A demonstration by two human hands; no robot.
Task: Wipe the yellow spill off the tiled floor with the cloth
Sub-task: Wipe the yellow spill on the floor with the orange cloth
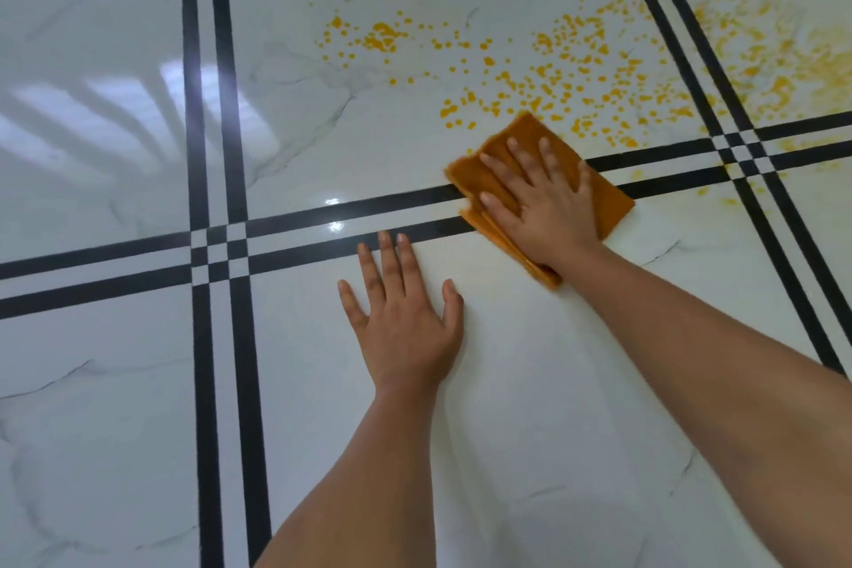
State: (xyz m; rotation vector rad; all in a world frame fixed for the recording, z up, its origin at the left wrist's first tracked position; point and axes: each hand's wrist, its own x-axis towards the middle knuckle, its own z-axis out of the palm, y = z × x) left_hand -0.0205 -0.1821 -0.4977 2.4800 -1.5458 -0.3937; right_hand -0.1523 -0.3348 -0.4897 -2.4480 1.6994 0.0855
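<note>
The right hand (539, 198) presses flat, fingers spread, on the orange cloth (608, 198) touching the yellow spill's (553, 74) near edge, while the left hand (403, 318) lies open on bare floor (115, 383) beside it.

We see right hand (544, 203) flat on cloth (608, 198); spill (553, 78) behind it; left hand (403, 318) on floor (115, 360), left of cloth.

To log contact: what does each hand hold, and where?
Right hand presses flat on the folded cloth, no closed grip. Left hand rests on bare tile.
</note>
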